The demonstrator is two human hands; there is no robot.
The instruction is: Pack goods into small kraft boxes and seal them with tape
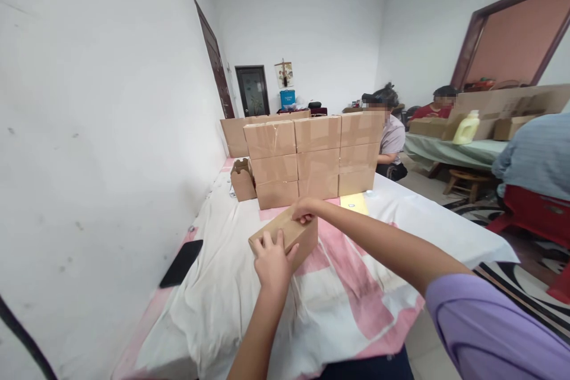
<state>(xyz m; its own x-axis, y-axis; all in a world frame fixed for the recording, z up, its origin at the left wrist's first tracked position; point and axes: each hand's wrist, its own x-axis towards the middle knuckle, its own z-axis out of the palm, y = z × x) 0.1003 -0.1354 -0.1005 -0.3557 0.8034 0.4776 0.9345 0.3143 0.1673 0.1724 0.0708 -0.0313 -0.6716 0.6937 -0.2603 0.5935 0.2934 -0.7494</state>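
A cardboard box point(305, 243) rests on the cloth-covered tabletop point(227, 297), in from its near edge. From left, a flat black object point(181, 264) lies along the left edge, a left hand point(272, 262) spreads its fingers across the box, and a right hand point(306, 209) curls at its far end, any pinch impossible to tell.

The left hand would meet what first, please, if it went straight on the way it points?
Beyond the box it touches, the left hand would probably meet the stacked boxes, though depth is unclear.
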